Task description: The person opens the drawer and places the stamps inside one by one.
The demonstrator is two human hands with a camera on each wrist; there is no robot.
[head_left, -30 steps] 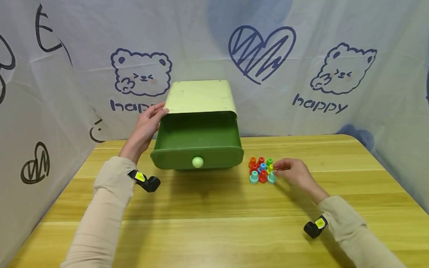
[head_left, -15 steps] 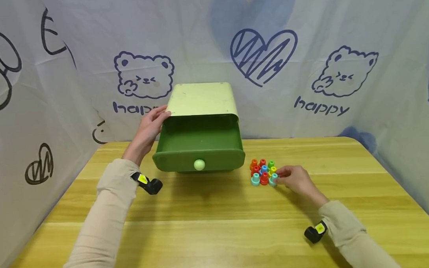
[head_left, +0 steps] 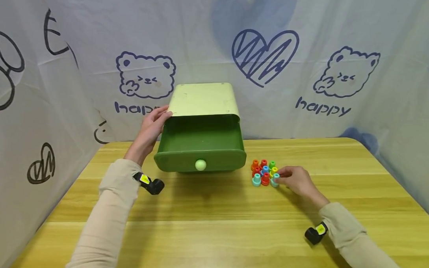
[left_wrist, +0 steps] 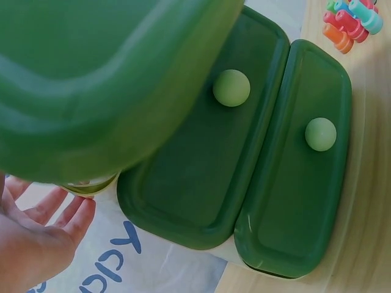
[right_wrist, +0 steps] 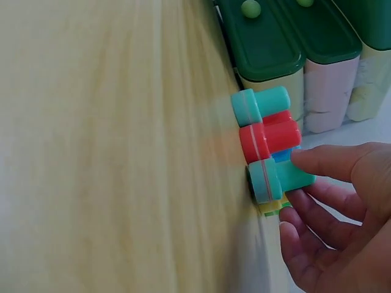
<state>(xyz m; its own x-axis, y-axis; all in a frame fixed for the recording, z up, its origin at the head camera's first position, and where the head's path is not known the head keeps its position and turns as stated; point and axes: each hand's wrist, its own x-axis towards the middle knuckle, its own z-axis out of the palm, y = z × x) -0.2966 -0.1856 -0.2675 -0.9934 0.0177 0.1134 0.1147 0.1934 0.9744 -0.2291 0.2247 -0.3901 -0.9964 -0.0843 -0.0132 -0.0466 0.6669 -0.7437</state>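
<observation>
My left hand [head_left: 149, 130] rests against the upper left side of a cream drawer cabinet [head_left: 204, 99], with the thumb at the top front corner and the fingers fairly straight along the side. The cabinet's green top drawer [head_left: 176, 162] is pulled out, and nothing shows inside it. To the right, my right hand [head_left: 298, 182] pinches a teal toy stamp [right_wrist: 296, 176] between thumb and fingers. That stamp stands at the near right corner of a tight cluster: a red stamp [right_wrist: 278, 137], a second teal stamp [right_wrist: 269, 104], and several orange, blue, yellow and green ones.
Two lower green drawers [left_wrist: 183, 195] with round knobs [left_wrist: 321, 134] are closed. A wooden table [head_left: 218, 236] carries everything. Behind it hangs a white cloth [head_left: 204, 39] printed with bears and hearts, which also covers the sides.
The right hand has come slightly nearer and down onto the near right teal stamp, its fingers now around it. The left hand stays on the cabinet. The head view has shifted a little.
</observation>
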